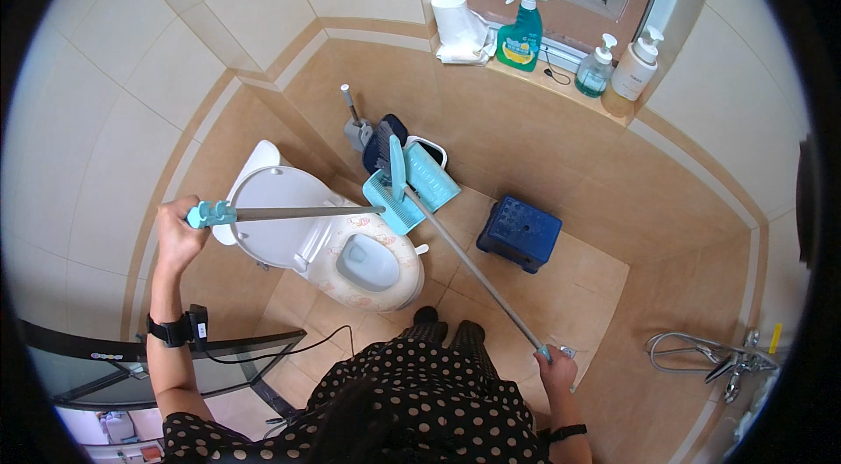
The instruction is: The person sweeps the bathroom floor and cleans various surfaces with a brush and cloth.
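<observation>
My left hand [181,234] is closed around the light-blue grip of a long-handled dustpan [431,176], raised above the open toilet. The pan has a row of comb teeth along one side. Down at the right, my right hand [557,369] grips the end of a broom [399,165]; its metal stick runs up and left to a light-blue head with dark bristles. The broom head overlaps the pan in view; whether they touch, I cannot tell. Below the dustpan's handle stands a toilet [374,283] with its lid raised and a patterned seat cover.
A blue plastic stool [523,231] stands by the wall. Behind the pan are a toilet brush [356,119] and dark bins, partly hidden. The window ledge holds a spray bottle [522,33], pump bottles [596,73] and a paper roll [453,27]. A shower mixer [732,359] juts out right.
</observation>
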The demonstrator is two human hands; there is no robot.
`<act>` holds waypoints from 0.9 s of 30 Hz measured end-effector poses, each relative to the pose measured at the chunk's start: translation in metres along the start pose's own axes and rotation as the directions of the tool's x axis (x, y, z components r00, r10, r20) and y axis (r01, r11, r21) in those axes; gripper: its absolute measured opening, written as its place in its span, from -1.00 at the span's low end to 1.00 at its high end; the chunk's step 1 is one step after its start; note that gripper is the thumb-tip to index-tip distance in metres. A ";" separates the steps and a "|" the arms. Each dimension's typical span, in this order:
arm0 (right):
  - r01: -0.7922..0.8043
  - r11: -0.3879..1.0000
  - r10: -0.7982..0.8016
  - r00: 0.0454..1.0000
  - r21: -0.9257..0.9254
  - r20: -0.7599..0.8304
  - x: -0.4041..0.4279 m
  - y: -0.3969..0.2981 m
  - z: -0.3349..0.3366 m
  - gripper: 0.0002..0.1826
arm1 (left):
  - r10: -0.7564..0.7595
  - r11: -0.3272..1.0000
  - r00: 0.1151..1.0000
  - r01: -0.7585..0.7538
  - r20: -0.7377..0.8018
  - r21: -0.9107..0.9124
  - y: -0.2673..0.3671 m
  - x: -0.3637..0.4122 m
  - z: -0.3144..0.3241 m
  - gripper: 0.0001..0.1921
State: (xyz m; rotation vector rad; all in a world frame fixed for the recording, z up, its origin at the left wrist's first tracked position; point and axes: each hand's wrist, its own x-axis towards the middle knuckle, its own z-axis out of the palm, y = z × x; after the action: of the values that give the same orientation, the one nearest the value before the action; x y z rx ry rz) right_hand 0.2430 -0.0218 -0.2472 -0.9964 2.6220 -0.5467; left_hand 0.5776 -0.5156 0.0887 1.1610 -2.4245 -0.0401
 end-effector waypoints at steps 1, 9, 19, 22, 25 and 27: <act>0.003 1.000 -0.003 1.000 0.002 0.000 0.003 -0.001 0.001 -0.68 | -0.020 1.000 0.999 0.020 0.032 -0.001 0.002 -0.001 -0.001 -0.87; -0.070 0.994 0.058 0.989 -0.088 -0.136 0.012 0.005 0.012 -0.64 | -0.042 0.998 0.998 0.040 0.038 0.051 0.003 -0.008 -0.010 -0.92; -0.040 0.999 0.037 0.978 -0.011 -0.204 -0.003 0.012 -0.009 -0.65 | -0.058 0.995 0.998 0.058 -0.011 0.084 -0.001 -0.008 -0.009 -0.91; -0.039 0.997 0.050 0.985 0.066 -0.162 -0.014 0.004 -0.016 -0.66 | -0.056 0.992 0.998 0.058 -0.021 0.114 -0.004 -0.002 -0.007 -0.92; -0.075 0.987 0.087 0.993 0.141 -0.082 -0.019 -0.006 -0.016 -0.67 | -0.050 0.989 0.998 0.055 -0.036 0.138 -0.005 0.007 -0.003 -0.93; 0.007 0.994 0.004 0.995 0.106 -0.100 -0.018 -0.005 -0.006 -0.68 | -0.052 0.986 0.998 0.057 -0.040 0.154 0.000 0.014 0.000 -0.94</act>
State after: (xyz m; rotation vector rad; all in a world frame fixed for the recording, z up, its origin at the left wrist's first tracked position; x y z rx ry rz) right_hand 0.2568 -0.0122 -0.2376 -0.9612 2.6466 -0.7468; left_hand 0.5699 -0.5261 0.0944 1.2843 -2.3990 0.1546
